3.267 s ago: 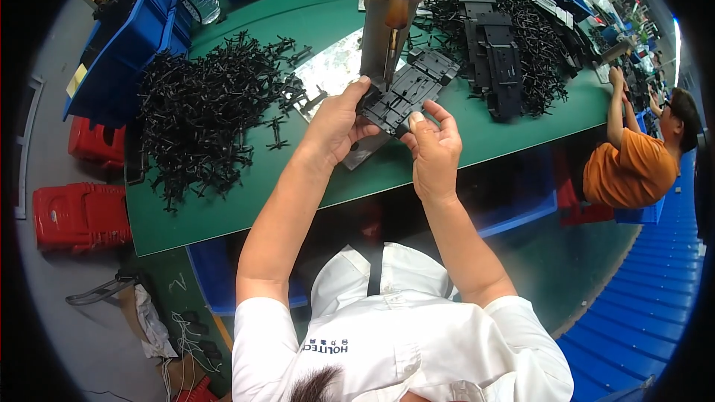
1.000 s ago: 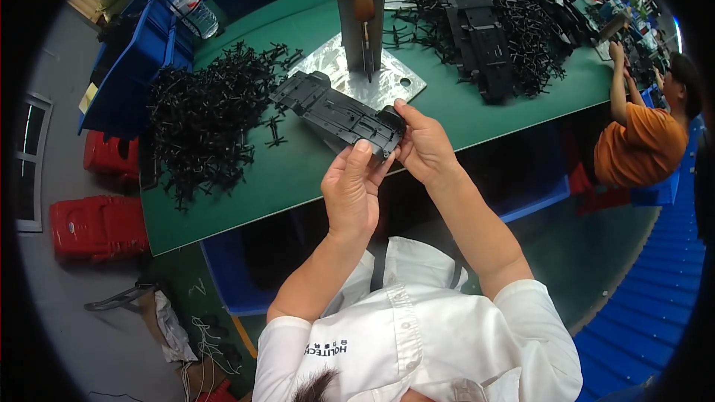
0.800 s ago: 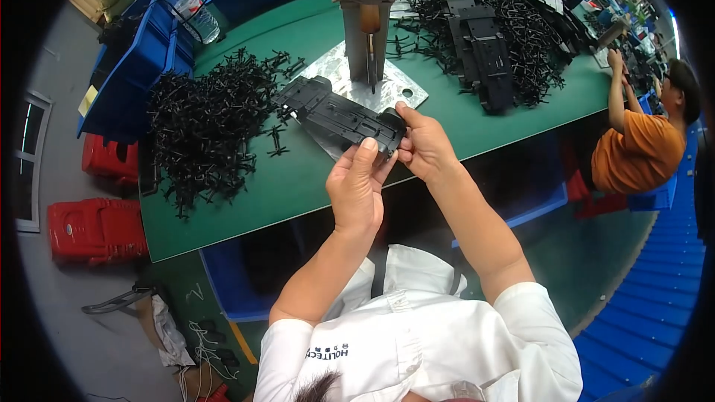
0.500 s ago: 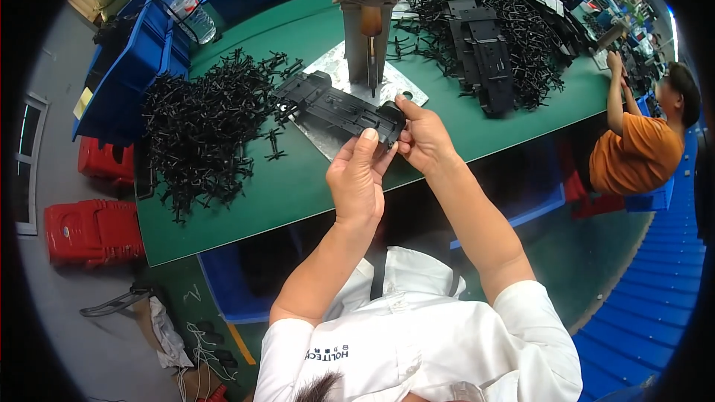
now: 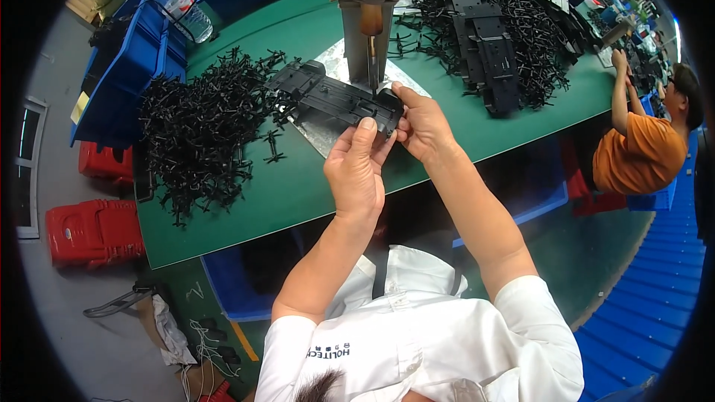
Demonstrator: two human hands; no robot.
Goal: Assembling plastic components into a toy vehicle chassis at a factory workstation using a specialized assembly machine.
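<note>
A long black toy-car chassis (image 5: 328, 97) is held at its near right end by both my hands, tilted up to the left. My left hand (image 5: 356, 171) grips its near edge, with the thumb on top and the fingers underneath. Around the right corner, beside a rounded black wheel-like part, closes my right hand (image 5: 424, 123). The thin bit of an upright screwdriver (image 5: 373, 59) points down at the right end of the chassis; whether its tip touches is too small to tell. Beneath lies a silvery metal plate (image 5: 316, 134), partly hidden.
Heaps of black branching plastic parts lie on the green table (image 5: 223, 234), a left pile (image 5: 197, 126) and a right pile (image 5: 536, 52). More chassis (image 5: 488, 52) rest on the right pile. Blue bins (image 5: 123, 93) and a water bottle (image 5: 186, 11) stand left; a co-worker (image 5: 644, 145) sits right.
The chassis has shifted slightly up and left, bringing its right end closer under the screwdriver bit. My hands have moved a little with it and keep their hold.
</note>
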